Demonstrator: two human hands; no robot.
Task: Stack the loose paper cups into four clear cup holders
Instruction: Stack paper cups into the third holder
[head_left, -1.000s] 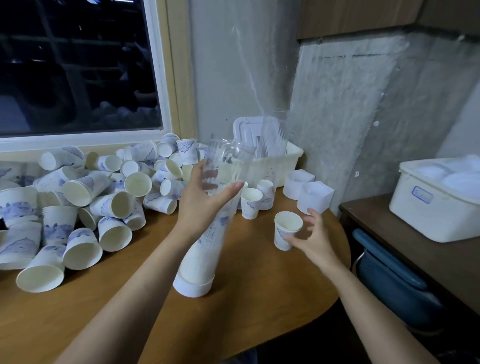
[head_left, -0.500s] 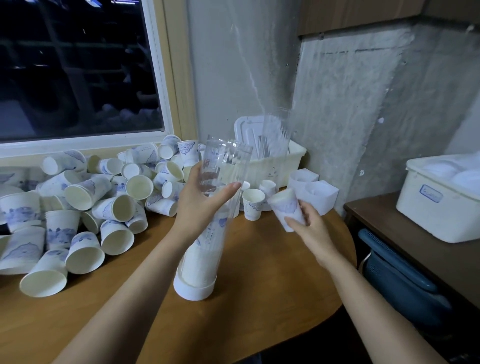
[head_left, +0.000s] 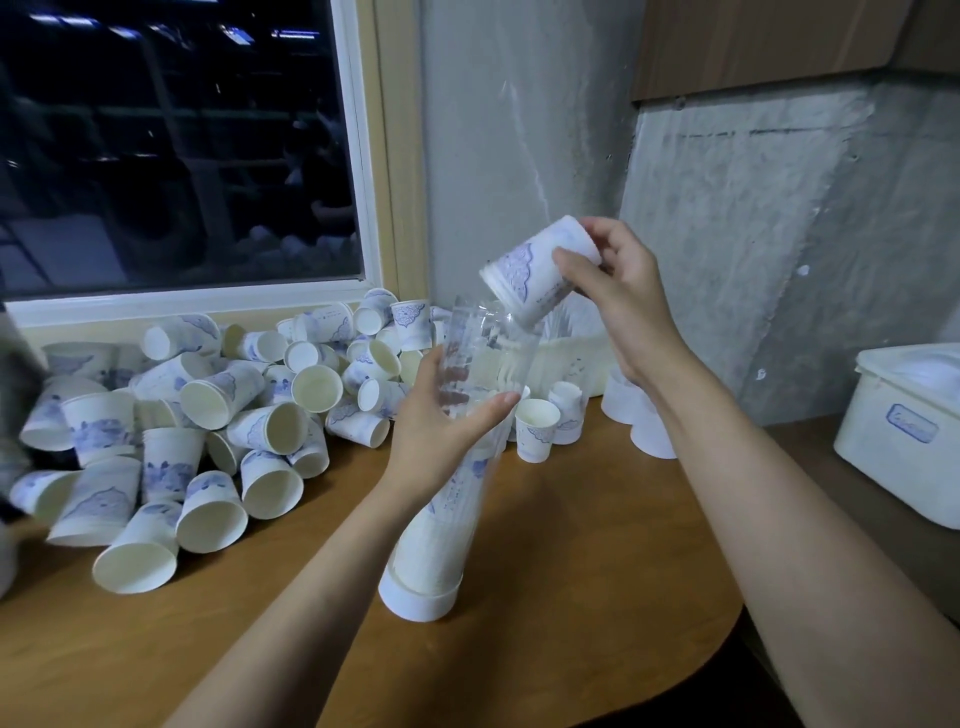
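The wooden table carries the clear cup holder, which stands on it leaning slightly, its top tipped away from the viewer and to the right. Behind the holder and to its left is a dark window. Left of the holder, spreading along the sill, lies the heap of loose paper cups, white with blue print, most on their sides. Well to the right of the holder, on a lower dark surface, sits a white lidded box. Just behind the holder is a cream basket.

The holder's lower part is filled with a stack of cups and it ends in a white base; its upper part is empty. The left hand grips the holder's upper half, thumb across the near side, fingers curled round the back and showing through the clear wall. The right hand, above and right of the holder's mouth, grasps a paper cup by its bottom end, mouth tilted down toward the open top; whether rim and holder touch cannot be told.

Near the holder on its right are two white caps, and just beside it one upright cup
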